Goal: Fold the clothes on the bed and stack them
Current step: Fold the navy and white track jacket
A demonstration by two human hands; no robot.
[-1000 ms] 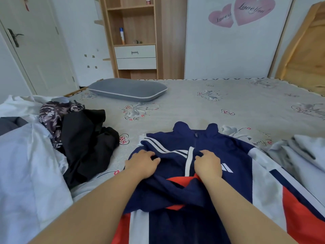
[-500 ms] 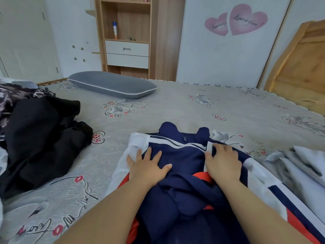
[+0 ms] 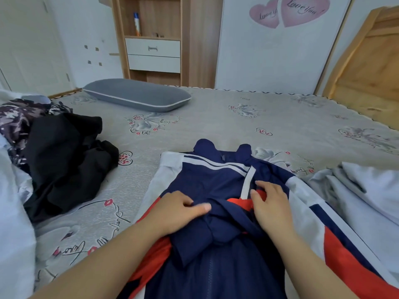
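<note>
A navy track jacket [image 3: 207, 180] with white stripes and red and white panels lies collar-away on the bed [image 3: 216, 121], right in front of me. Its navy sleeves are folded across the chest in a bunch. My left hand [image 3: 179, 209] lies on the left part of that bunch, the thumb and fingers pinching a navy fold. My right hand [image 3: 271, 201] rests on the jacket beside a white stripe and the red panel, fingers bent, tips touching the cloth.
A heap of black clothing [image 3: 64, 160] and a dark patterned garment [image 3: 15, 117] lie at the left, with white cloth [image 3: 13, 223] nearer me. Grey-white clothes [image 3: 362, 190] lie at the right. A grey pillow [image 3: 138, 94] sits far back. Shelves and a wooden headboard stand beyond.
Both hands slid back from the jacket's chest toward me, onto the bunched sleeves. The flat fingers have bent; the left hand now pinches a navy fold. The camera turned slightly.
</note>
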